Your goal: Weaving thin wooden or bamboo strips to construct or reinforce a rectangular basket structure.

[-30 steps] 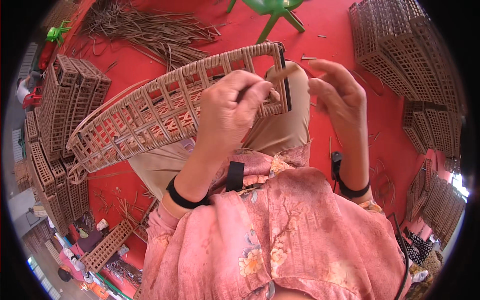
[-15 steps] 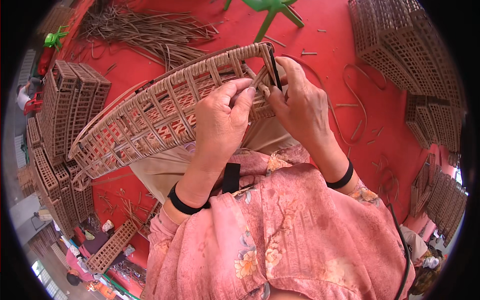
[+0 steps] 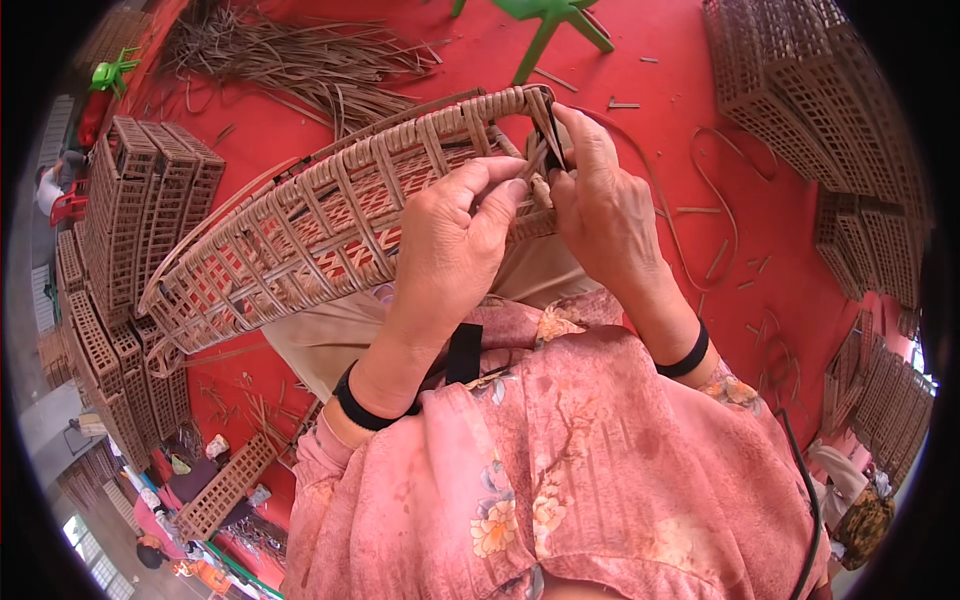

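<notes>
- No label, sign or screen shows anywhere in the view.
- Small crumpled pale bundles [image 3: 216, 445] lie on the red floor [image 3: 800, 250] at lower left; they may be bags or wrappers, but they are too small to tell.

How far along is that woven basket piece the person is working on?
Mostly done, it seems: the woven lattice panel has its grid filled and its rim wrapped along the length. In hand: the left hand and right hand pinch a strand at the panel's end corner. Left: apparently finishing that corner; loose strips lie on the red floor.
</notes>
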`<state>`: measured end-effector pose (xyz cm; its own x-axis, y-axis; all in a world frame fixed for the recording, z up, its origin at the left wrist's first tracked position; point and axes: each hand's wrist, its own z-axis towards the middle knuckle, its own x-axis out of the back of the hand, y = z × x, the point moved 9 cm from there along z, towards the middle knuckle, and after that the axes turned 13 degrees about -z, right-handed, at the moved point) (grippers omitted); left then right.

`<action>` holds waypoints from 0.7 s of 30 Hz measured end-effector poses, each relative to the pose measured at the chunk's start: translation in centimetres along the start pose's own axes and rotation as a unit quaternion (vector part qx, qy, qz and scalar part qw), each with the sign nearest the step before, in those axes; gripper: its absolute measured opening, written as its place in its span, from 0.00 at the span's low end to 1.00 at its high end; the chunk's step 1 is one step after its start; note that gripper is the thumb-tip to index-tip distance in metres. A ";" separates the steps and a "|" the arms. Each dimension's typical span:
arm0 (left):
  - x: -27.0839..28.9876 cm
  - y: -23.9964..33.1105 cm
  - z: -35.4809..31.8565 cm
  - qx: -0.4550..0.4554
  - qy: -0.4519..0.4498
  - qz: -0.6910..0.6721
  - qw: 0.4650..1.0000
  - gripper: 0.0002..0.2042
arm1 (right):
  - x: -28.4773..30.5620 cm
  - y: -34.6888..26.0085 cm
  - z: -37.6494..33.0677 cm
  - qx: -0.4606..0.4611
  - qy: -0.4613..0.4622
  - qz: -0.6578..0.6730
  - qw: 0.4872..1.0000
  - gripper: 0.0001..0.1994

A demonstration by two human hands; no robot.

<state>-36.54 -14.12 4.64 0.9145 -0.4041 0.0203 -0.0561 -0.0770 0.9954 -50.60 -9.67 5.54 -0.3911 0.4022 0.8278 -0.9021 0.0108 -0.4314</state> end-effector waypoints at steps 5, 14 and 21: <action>-0.3 -0.4 0.3 0.011 -0.039 -0.028 0.999 0.10 | -0.3 0.3 -0.1 -0.014 -0.025 0.013 1.000 0.29; -0.9 -0.6 0.5 0.007 -0.078 -0.036 0.996 0.10 | -0.4 0.7 -0.1 -0.022 -0.032 0.032 0.999 0.28; -0.6 1.6 1.0 -0.108 -0.037 0.196 0.974 0.11 | -0.5 1.2 -0.1 -0.045 -0.038 0.034 0.998 0.28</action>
<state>-37.56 -14.88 6.11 0.8081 -0.4292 0.4035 -0.3019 0.2863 0.9093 -51.53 -9.78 4.59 -0.4665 0.3350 0.8187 -0.8545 0.0685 -0.5149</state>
